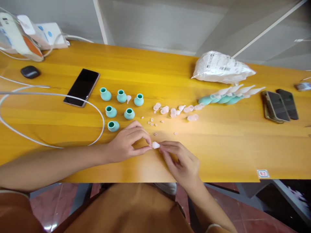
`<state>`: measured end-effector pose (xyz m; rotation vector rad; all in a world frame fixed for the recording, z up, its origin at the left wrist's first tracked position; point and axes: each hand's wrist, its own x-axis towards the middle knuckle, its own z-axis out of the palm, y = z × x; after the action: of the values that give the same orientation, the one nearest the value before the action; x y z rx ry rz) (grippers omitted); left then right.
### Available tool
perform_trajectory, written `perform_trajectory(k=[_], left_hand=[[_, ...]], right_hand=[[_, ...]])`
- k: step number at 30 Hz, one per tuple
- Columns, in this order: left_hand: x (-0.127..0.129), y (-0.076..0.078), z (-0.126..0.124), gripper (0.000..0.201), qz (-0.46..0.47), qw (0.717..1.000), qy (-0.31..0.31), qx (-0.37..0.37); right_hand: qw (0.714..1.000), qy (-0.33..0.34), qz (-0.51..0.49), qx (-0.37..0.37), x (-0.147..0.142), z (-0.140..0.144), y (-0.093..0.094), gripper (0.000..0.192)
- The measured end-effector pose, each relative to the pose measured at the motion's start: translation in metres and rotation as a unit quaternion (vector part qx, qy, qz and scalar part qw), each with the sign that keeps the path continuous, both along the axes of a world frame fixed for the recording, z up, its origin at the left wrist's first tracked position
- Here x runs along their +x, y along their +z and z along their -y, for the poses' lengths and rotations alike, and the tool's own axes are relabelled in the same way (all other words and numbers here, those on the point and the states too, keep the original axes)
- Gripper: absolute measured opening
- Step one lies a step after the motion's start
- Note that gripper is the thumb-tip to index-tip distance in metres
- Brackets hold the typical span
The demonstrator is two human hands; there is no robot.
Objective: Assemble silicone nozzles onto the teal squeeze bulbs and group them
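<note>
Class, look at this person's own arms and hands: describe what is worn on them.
The left hand and right hand are bare; no gloves, watch or wristband shows. Both forearms are uncovered. The left sleeve is brown with a pale edge near the elbow; only the pale edge of the right sleeve shows clearly. No markings are visible on the sleeves.

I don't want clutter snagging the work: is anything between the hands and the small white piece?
Nothing visible is. The left hand and right hand have their fingertips right at the small white piece; the nearest tiny ring lies beyond it.
</note>
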<state>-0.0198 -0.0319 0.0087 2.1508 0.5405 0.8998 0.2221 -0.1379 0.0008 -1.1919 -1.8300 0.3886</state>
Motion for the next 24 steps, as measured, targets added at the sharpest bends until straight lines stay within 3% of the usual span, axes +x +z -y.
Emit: perform_trajectory(k=[16,24], left_hand=[[0.002,0.0014,-0.005,0.007,0.041,0.998,-0.033,-0.026],[0.0023,0.0017,-0.0042,0.011,0.053,0.997,-0.038,-0.04]], right_hand=[[0.999,0.009,-0.014,-0.027,-0.0001,0.0019,0.0042,0.029],[0.999,0.005,0.04,-0.025,-0.0001,0.0007,0.0012,0.044]])
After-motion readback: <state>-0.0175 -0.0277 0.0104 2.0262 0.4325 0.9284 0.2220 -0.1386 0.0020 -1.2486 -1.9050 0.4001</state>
